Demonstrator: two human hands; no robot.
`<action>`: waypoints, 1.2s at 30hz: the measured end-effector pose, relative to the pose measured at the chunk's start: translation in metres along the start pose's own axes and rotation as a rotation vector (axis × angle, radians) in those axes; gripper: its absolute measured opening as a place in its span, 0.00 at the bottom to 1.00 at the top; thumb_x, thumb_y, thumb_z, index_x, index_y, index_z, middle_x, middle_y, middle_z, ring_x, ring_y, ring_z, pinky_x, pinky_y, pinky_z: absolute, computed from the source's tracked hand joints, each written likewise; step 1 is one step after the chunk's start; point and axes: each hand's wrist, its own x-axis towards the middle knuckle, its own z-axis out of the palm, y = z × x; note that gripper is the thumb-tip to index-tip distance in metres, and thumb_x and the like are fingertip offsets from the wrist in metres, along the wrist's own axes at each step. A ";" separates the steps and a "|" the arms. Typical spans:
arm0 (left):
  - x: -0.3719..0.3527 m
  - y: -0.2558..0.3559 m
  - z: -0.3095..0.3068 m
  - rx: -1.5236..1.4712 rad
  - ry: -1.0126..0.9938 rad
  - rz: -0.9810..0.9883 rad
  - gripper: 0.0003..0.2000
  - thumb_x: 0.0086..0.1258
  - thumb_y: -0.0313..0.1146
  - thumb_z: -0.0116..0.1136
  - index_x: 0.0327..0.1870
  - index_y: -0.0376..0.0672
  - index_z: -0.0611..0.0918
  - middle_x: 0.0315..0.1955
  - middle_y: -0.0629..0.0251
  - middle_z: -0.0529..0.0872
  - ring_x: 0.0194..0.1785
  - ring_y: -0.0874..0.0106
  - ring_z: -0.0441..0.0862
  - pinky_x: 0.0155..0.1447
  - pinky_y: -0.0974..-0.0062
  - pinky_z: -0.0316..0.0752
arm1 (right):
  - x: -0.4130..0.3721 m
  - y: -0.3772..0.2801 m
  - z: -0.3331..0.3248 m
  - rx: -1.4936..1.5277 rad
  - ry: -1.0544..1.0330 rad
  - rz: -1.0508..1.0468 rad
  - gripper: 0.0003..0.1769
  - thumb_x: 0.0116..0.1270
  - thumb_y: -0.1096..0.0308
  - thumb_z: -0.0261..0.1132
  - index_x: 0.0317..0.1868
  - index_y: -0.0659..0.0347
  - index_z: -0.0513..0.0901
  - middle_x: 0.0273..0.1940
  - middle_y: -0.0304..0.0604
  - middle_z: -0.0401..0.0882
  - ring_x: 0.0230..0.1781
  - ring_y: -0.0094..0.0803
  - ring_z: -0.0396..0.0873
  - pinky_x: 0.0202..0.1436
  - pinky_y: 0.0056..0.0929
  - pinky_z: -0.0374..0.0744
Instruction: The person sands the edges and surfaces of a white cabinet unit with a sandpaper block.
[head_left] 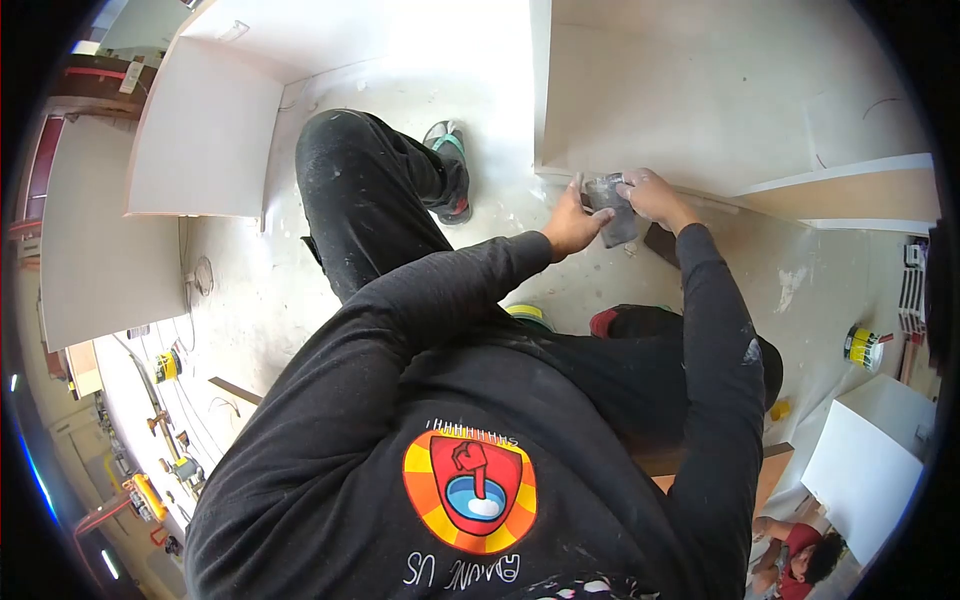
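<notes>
A dark grey, flat rectangular piece (619, 226) hangs between my two hands, close to the bottom edge of a white panel (600, 178). My left hand (577, 222) is closed on its left side, with the thumb over the front. At its upper right, my right hand (652, 196) has its fingers curled on the piece's top end, where a greyish, dusty part shows. Both hands look dusty. A dark flat strip (662, 243) lies on the floor just below my right hand.
White cabinet boxes (205, 130) stand at the left and upper right. Yellow-labelled tubs (862, 346) sit on the floor (400, 95) at both sides. A white box (870, 450) is at lower right, beside another person (800, 560). Cables and tools lie at left.
</notes>
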 end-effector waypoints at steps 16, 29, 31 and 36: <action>-0.001 -0.012 -0.055 0.330 -0.296 0.069 0.17 0.67 0.32 0.63 0.56 0.36 0.83 0.30 0.59 0.86 0.34 0.68 0.83 0.45 0.71 0.79 | -0.088 0.081 -0.152 -0.450 0.310 -0.217 0.30 0.69 0.52 0.65 0.63 0.64 0.78 0.47 0.59 0.85 0.44 0.47 0.83 0.50 0.43 0.79; 0.002 -0.025 -0.049 0.652 -1.128 -0.097 0.10 0.68 0.35 0.63 0.41 0.39 0.89 0.31 0.62 0.91 0.27 0.72 0.86 0.37 0.69 0.83 | -0.053 0.089 -0.160 -0.666 0.379 -0.162 0.31 0.73 0.43 0.57 0.64 0.59 0.79 0.55 0.60 0.82 0.55 0.47 0.79 0.63 0.41 0.74; 0.009 -0.038 -0.033 0.653 -1.155 -0.091 0.13 0.72 0.42 0.62 0.41 0.41 0.90 0.30 0.64 0.90 0.25 0.76 0.85 0.33 0.71 0.82 | -0.053 0.077 -0.156 -0.594 0.348 -0.274 0.32 0.70 0.42 0.60 0.46 0.69 0.85 0.43 0.59 0.86 0.51 0.48 0.82 0.58 0.45 0.76; 0.012 -0.069 -0.026 0.857 -1.225 0.080 0.21 0.67 0.52 0.66 0.30 0.39 0.88 0.26 0.52 0.87 0.32 0.59 0.85 0.43 0.61 0.78 | -0.064 0.042 -0.150 -0.390 0.250 -0.008 0.27 0.60 0.46 0.66 0.43 0.66 0.87 0.43 0.55 0.87 0.45 0.52 0.84 0.50 0.50 0.79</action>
